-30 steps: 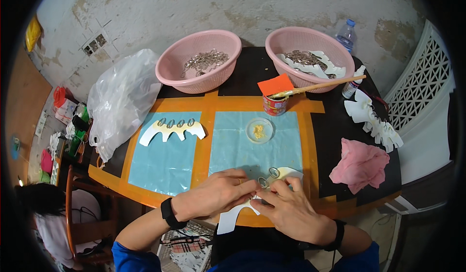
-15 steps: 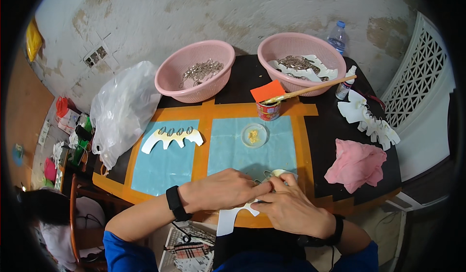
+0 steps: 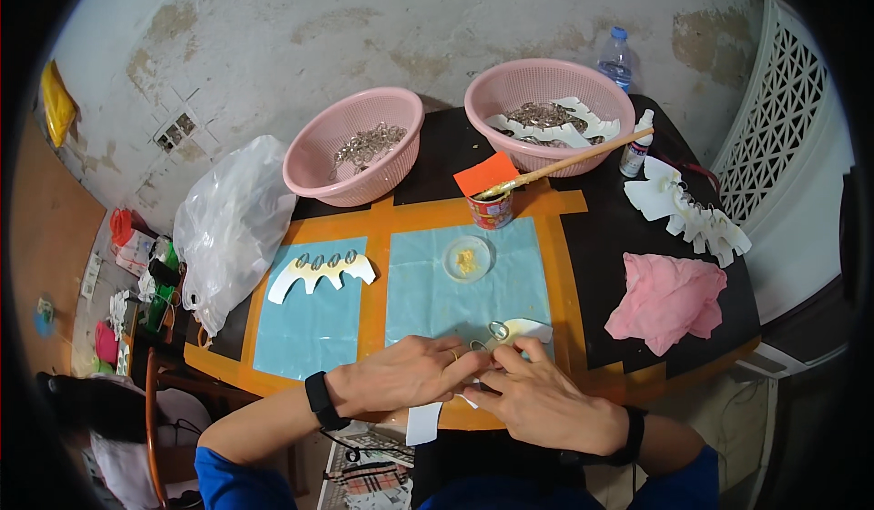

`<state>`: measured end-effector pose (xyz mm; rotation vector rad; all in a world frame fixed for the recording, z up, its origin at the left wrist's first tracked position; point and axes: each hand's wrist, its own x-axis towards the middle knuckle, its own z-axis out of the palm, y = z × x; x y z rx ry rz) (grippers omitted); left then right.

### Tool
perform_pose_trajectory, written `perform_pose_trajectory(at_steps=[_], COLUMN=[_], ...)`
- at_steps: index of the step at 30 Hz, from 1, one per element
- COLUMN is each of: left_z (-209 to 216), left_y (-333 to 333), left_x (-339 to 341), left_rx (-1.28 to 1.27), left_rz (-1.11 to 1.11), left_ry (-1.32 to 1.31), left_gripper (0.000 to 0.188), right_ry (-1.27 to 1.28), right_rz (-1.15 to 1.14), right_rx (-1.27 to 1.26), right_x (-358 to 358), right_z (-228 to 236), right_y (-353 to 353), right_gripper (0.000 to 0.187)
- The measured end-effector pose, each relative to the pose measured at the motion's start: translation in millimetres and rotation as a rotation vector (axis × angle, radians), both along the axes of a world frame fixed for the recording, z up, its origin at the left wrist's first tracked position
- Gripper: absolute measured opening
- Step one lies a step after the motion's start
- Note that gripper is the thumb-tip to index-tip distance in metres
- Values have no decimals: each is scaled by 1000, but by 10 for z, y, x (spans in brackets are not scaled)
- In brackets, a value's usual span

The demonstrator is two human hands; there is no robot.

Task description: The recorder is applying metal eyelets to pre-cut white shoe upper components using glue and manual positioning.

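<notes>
Near the front edge of the table, both hands close in on a white scalloped strip [image 3: 530, 330], card-like, with a yellowish smear and metal rings near its upper edge. My left hand [image 3: 410, 371] has its fingers pinched over the strip's middle. My right hand [image 3: 551, 403] grips it from the other side, the fingertips of both hands almost meeting. One metal ring [image 3: 498, 330] shows just above the fingers; what lies under the fingertips is hidden. A similar finished-looking strip [image 3: 320, 275] with several metal rings lies on the left blue sheet [image 3: 300, 351].
Two pink baskets [image 3: 305, 169] at the back hold metal rings. A brush [image 3: 578, 157] rests across a small tin [image 3: 492, 212], behind a clear dish [image 3: 452, 269] of yellow paste. A pink cloth [image 3: 666, 302] and more white strips [image 3: 696, 219] lie right; a plastic bag [image 3: 223, 228] sits left.
The strip has shifted, with more of its right end and a ring showing above my fingers and less of its lower left end. The whole view has tilted slightly.
</notes>
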<state>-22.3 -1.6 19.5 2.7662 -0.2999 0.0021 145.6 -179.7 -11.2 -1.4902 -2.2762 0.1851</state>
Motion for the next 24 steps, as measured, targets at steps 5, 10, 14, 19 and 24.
perform_pose_trajectory(at_steps=[5,10,14,19,24], left_z=[-63,-26,12,-67,29], left_y=[-82,1,23,14,-25], left_x=[-88,-182,-182,-180,-122], left_rx=[41,-127,-137,-98,-53], left_rz=[76,185,186,118,141], left_ry=[-40,-65,-88,-83,-32], left_gripper=[37,45,55,53,53], right_ry=[-7,25,5,-2,19], right_rz=[2,-5,-4,3,-8], right_rx=[-17,75,62,45,83], right_x=[11,-4,-2,-2,-6], right_z=[15,-17,-5,10,-16], right_y=[0,26,29,23,25], right_gripper=[30,24,22,21,20])
